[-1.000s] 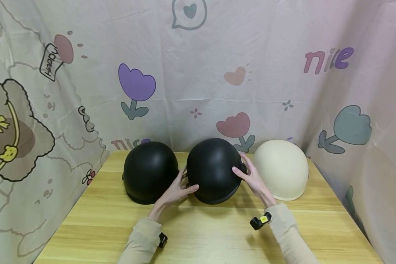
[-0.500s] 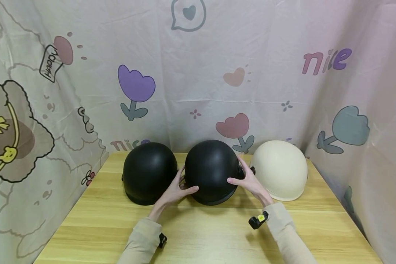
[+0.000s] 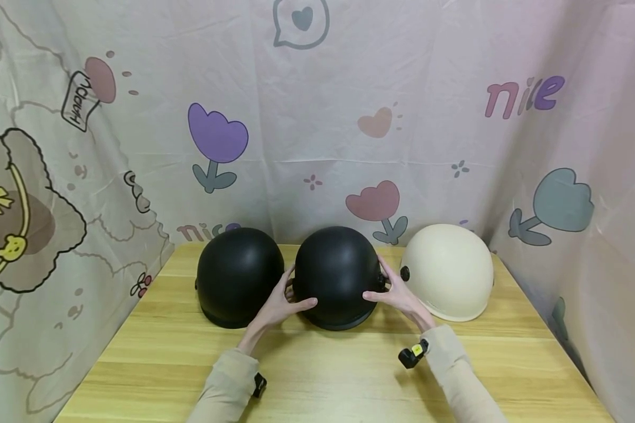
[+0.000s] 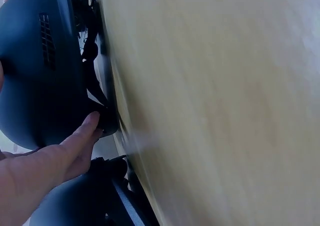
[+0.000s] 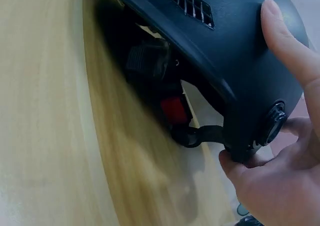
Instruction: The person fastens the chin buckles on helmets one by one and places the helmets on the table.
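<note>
Between my two hands a black helmet (image 3: 337, 276) stands in the middle of the row, dome up. My left hand (image 3: 279, 306) grips its left side, thumb on the front of the shell. On the opposite side my right hand (image 3: 399, 296) holds it, fingers around the edge near a round black side knob (image 5: 272, 123). The right wrist view shows the rim raised over the table at this side, with a dark strap and a red buckle part (image 5: 173, 110) hanging under it. A vent grille (image 4: 47, 41) marks the shell in the left wrist view.
A second black helmet (image 3: 239, 273) stands close on the left, right beside my left hand. To the right is a cream helmet (image 3: 448, 270) with a black side knob. Behind the wooden table (image 3: 317, 376) hangs a printed cloth (image 3: 307, 117).
The middle helmet has shifted slightly left and down and sits more level. My right hand has moved left with it, uncovering the cream helmet's side knob. The left hand has barely moved.
</note>
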Motion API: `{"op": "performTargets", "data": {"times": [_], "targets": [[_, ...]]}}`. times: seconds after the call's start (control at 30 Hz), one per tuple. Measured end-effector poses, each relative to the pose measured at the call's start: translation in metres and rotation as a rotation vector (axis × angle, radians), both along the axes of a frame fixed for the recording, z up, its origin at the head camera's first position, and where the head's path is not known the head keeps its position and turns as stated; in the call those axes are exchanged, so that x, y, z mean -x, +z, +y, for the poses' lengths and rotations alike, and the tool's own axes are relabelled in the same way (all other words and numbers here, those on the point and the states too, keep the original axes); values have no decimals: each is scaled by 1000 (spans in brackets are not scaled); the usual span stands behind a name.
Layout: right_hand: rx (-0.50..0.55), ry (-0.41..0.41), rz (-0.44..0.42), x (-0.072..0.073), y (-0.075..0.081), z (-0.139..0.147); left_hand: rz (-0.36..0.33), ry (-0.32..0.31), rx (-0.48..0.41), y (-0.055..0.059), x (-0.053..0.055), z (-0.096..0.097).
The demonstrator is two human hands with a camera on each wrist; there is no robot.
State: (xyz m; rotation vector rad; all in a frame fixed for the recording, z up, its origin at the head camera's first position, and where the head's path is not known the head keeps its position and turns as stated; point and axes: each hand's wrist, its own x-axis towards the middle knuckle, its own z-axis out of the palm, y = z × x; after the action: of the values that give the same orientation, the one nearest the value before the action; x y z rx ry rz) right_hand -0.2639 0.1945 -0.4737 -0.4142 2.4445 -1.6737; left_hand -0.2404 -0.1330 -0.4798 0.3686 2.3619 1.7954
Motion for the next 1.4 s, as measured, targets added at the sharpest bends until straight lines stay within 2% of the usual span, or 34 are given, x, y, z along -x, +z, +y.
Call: {"op": "performTargets", "data": {"times": [0.37, 0.6, 0.77, 0.97, 1.4], "targets": [[-3, 53, 3, 8, -11, 1, 19, 20, 25, 0, -1, 1], [-3, 47, -78, 8, -10, 0, 23, 25, 29, 0, 1, 2], [-12, 39, -108, 10, -13, 0, 32, 37, 70, 0, 1, 2], [-18, 54, -100, 12, -19, 1, 25, 53, 122, 0, 0, 2], [22, 58, -145, 11, -16, 1, 14, 46, 110, 2, 1, 3]]}}
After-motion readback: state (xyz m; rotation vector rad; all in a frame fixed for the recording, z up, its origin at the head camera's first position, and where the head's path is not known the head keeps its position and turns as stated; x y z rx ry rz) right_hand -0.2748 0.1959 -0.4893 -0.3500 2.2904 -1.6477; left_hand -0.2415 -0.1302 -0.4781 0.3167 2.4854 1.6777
